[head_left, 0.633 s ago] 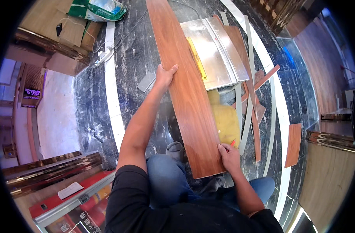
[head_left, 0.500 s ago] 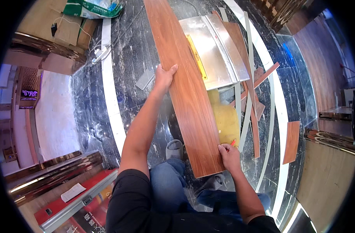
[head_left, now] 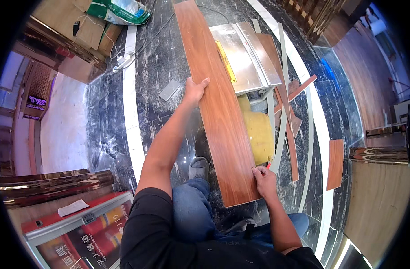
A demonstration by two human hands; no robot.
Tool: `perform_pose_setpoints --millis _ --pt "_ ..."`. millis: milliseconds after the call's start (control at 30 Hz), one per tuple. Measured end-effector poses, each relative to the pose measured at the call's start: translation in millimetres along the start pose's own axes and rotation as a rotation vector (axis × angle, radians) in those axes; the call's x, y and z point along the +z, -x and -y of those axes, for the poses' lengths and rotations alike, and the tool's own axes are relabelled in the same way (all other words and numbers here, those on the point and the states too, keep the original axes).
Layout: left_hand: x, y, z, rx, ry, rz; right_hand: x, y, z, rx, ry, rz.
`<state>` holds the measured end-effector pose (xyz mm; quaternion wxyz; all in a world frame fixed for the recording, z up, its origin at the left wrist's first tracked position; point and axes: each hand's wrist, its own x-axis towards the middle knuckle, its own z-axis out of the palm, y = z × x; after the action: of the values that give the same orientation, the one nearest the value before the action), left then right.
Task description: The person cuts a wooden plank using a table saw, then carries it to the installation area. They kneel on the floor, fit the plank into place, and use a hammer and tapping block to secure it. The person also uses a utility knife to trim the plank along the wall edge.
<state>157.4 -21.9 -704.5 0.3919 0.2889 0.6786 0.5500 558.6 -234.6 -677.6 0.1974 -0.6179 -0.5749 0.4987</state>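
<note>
A long reddish wood-look plank [head_left: 218, 121] runs diagonally up the middle of the view. My left hand [head_left: 196, 89] grips its left edge partway up. My right hand [head_left: 263, 179] is closed on the right edge near the lower end, with a small red pointed item [head_left: 269, 166] beside its fingers; whether it holds that item is unclear. Right of the plank lies a metal-topped platform [head_left: 247, 58] with a yellow bar [head_left: 226, 60] on it. Below that is a yellow pad [head_left: 258, 139], partly hidden by the plank.
Plank offcuts [head_left: 293, 175] and pale strips [head_left: 283, 112] lie rightward on the dark marble floor [head_left: 151, 121]. At left are a grey piece [head_left: 170, 89], a white power strip [head_left: 123, 62] and a green bag [head_left: 115, 11]. A red cabinet [head_left: 79, 231] stands at lower left.
The plank's far end and my left hand appear slightly lower and rightward, as the whole view has shifted a little. Both hands keep their places on the plank.
</note>
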Motion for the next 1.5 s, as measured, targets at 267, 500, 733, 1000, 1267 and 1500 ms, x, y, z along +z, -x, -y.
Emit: perform_pose_setpoints --millis 267,500,733,1000,1267,1500 --pt "-1 5 2 -0.021 0.021 -0.003 -7 22 -13 0.026 0.017 0.003" --pt "5 -27 -26 -0.049 -0.016 -0.068 -9 27 -24 0.032 0.007 0.001" --pt "9 -6 -13 -0.060 0.024 -0.058 -22 45 -30 0.032 0.021 0.012" --pt "10 18 7 -0.036 0.047 -0.030 -34 71 -48 0.076 -0.016 0.021" --pt "13 40 19 -0.070 0.044 -0.021 -45 91 -67 0.067 0.013 0.032" --pt "8 -5 -3 -0.030 -0.007 -0.125 -45 95 -59 0.074 -0.036 0.050"
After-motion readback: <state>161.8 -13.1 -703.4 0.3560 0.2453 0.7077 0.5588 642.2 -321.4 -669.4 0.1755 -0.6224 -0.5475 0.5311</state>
